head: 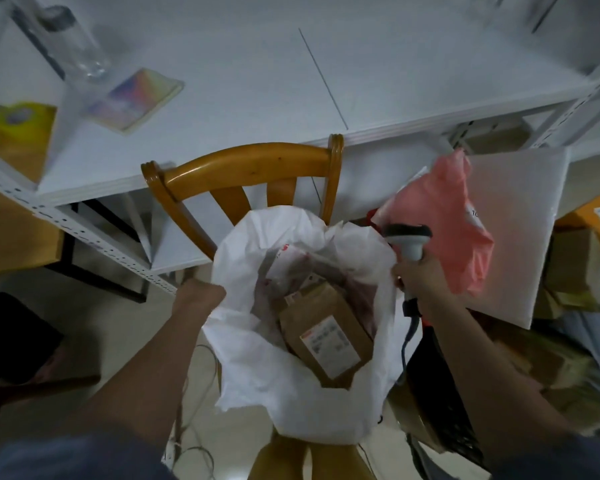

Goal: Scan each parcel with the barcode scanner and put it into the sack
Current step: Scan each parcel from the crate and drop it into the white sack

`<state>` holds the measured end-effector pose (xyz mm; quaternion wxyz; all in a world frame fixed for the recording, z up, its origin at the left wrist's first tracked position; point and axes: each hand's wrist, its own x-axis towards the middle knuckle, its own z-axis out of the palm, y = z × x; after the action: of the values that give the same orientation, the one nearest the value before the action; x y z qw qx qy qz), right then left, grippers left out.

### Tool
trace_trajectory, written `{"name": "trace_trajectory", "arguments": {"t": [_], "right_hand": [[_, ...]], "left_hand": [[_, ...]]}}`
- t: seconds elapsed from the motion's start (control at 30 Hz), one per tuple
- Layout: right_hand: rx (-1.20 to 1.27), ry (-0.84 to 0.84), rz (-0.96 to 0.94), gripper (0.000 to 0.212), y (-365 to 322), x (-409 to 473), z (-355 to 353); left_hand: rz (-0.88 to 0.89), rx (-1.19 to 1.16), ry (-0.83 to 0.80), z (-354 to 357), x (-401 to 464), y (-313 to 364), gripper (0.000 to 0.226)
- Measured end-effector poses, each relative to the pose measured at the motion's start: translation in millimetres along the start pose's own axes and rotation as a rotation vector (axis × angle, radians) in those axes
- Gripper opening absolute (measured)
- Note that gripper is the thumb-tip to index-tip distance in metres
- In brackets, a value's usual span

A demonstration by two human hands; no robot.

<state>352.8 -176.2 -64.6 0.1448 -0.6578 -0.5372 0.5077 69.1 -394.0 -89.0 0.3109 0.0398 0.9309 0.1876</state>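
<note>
Fingers of the left hand point(201, 296) curl onto the left rim of the white sack point(291, 393) on the wooden chair point(243, 168), a brown parcel point(326, 337) lies inside it, and at its right rim the right hand point(420, 275) grips the barcode scanner point(408, 239) beside a pink parcel point(447, 220).

1. Sack point(257, 368): on the chair point(243, 164) seat, mouth open; chair back against the table point(257, 81) edge.
2. Boxed parcel point(326, 334): inside the sack.
3. Left hand point(201, 296): at the sack's left rim.
4. Right hand point(420, 271): at its right rim, gripping the scanner point(409, 240).
5. Bagged parcel point(451, 220): right of the scanner.
6. Booklet point(136, 98): on the table, far left.
</note>
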Motion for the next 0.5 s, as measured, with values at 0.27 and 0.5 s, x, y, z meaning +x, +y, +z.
{"name": "trace_trajectory", "arguments": {"t": [0.27, 0.5], "right_hand": [[-0.235, 0.094, -0.068, 0.037, 29.7, 11.9, 5.5], [0.203, 0.144, -0.318, 0.025, -1.9, -12.7, -17.9]], "left_hand": [[0.233, 0.189, -0.026, 17.5, 16.9, 7.2, 0.041], [0.579, -0.160, 0.478, -8.8, 1.7, 59.7, 0.036]]}}
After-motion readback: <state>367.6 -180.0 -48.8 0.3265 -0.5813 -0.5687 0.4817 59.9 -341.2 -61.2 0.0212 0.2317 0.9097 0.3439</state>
